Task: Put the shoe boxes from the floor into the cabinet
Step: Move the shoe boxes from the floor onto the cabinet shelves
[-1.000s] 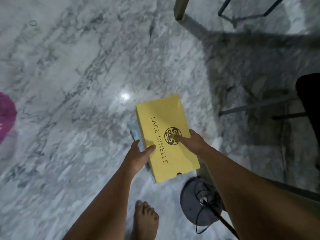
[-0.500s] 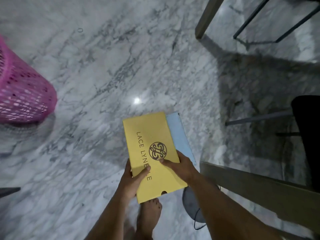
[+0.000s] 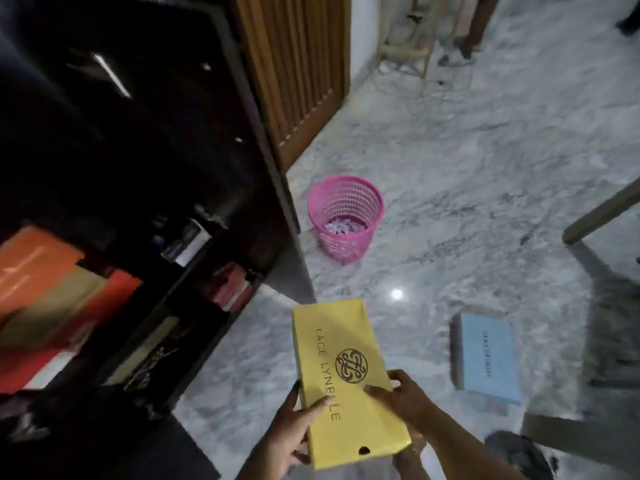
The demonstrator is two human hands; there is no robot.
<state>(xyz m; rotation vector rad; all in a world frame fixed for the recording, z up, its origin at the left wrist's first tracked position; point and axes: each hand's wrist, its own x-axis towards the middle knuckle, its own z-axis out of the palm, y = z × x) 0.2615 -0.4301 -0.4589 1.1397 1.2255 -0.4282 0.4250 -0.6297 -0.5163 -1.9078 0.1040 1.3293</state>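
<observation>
Yellow shoe box [image 3: 341, 379] lid: "LACE LYNELLE", round knot emblem. Blue box [image 3: 485, 358] print blurred, unreadable.

You hold a yellow box [image 3: 343, 382] with dark lettering; a pale blue box [image 3: 485, 358] lies on grey-veined white marble floor [image 3: 467, 168], near a pink mesh basket [image 3: 346, 220].

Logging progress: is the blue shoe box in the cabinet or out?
Out. The blue shoe box lies flat on the marble floor, right of the yellow shoe box, apart from the dark cabinet.
</observation>
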